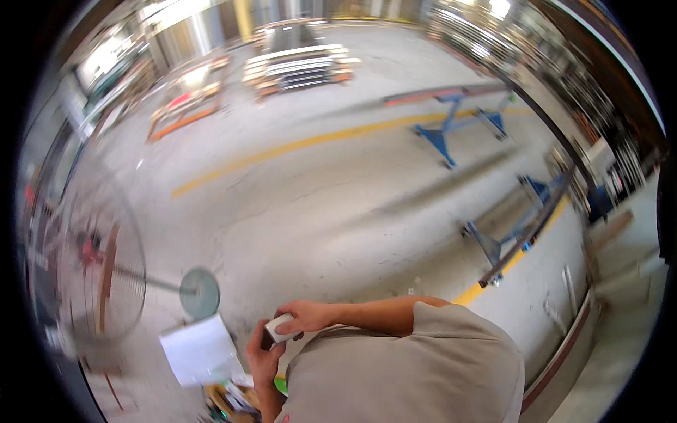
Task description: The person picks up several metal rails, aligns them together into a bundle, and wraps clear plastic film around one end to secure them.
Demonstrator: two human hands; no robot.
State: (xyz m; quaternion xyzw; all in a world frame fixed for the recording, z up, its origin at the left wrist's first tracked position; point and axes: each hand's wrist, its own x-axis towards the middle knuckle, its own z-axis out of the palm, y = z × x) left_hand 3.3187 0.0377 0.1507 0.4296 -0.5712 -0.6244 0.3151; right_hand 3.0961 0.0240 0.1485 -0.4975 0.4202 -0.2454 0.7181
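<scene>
Just in front of my body, both hands meet on a small white block-shaped object [281, 329] with a dark side. My left hand [261, 358] grips it from below and the left, its fingers curled around the dark side. From the right, my right hand [308, 316] closes over it, thumb lying across the white face. The picture is blurred, so what kind of thing it is cannot be made out. Beside my left hand lies a white sheet of paper [200, 351], above a jumble of small items [234, 400].
A large caged fan [92, 247] with a round base [199, 292] stands at left. Blue wheeled stands [437, 143] carry long bars at right. Stacked metal lengths [300, 67] sit on the far floor, beyond a yellow floor line [296, 146].
</scene>
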